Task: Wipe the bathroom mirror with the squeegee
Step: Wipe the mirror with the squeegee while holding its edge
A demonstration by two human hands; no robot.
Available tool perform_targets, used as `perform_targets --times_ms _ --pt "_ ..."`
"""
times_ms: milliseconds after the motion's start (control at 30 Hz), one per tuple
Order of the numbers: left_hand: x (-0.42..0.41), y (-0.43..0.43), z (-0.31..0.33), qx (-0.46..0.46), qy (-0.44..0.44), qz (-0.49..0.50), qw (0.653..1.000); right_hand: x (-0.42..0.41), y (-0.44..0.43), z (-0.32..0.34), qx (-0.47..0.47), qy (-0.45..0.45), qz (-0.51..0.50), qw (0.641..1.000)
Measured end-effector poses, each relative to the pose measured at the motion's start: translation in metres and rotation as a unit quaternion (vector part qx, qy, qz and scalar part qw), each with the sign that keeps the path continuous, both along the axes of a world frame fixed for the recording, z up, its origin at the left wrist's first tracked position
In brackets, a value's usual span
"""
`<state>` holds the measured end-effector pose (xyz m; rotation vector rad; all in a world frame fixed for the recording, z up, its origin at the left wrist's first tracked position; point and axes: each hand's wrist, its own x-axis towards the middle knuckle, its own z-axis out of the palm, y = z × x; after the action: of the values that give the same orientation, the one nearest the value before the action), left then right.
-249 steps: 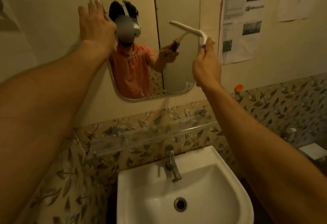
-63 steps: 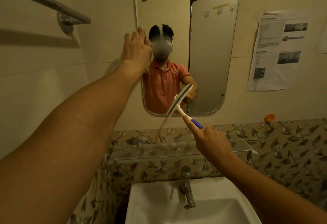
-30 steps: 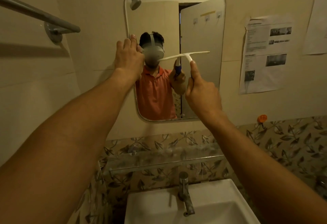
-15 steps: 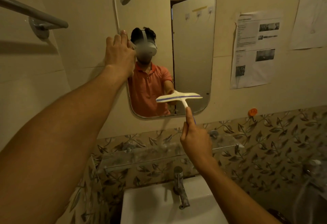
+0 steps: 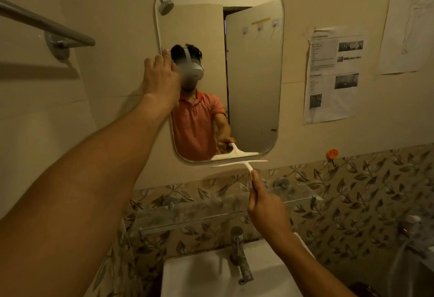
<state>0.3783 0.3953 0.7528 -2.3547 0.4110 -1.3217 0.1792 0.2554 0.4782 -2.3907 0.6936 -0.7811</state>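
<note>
A rounded rectangular mirror point(image 5: 253, 73) hangs on the beige wall above the sink. My left hand point(image 5: 160, 78) lies flat with straight fingers against the mirror's left edge. My right hand point(image 5: 265, 205) grips the handle of a white squeegee point(image 5: 239, 164). Its blade is level and sits just below the mirror's bottom edge, over the wall. The blade's reflection shows in the mirror's lower part.
A glass shelf point(image 5: 223, 212) runs below the mirror, above a metal tap point(image 5: 239, 254) and white sink point(image 5: 202, 278). A towel rail point(image 5: 47, 26) is at upper left. Papers point(image 5: 333, 76) hang on the right wall, by an orange hook point(image 5: 332, 153).
The squeegee has travelled down the right part of the mirror and now sits below its bottom edge. My left hand has stayed on the mirror's left edge.
</note>
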Motion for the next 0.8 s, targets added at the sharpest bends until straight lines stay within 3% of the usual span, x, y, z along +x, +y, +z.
perform_targets --times_ms 200,333,567,700,800 --pt "0.007 0.001 0.001 -0.007 -0.004 -0.016 1.000 -0.004 0.014 0.062 -0.053 -0.061 0.023 0.996" --pt "0.013 0.000 0.000 -0.002 -0.011 -0.024 1.000 0.016 0.029 0.082 -0.101 -0.054 0.032 0.993" --pt "0.016 -0.002 -0.001 -0.011 -0.025 -0.034 0.999 0.032 0.049 0.039 -0.093 -0.003 -0.008 0.996" --pt "0.011 0.001 0.000 -0.004 -0.009 -0.031 0.999 0.031 0.052 0.002 -0.042 0.059 -0.003 0.997" --pt "0.012 0.002 0.001 -0.006 -0.012 -0.030 0.999 0.023 0.048 -0.010 -0.017 0.050 -0.003 0.999"
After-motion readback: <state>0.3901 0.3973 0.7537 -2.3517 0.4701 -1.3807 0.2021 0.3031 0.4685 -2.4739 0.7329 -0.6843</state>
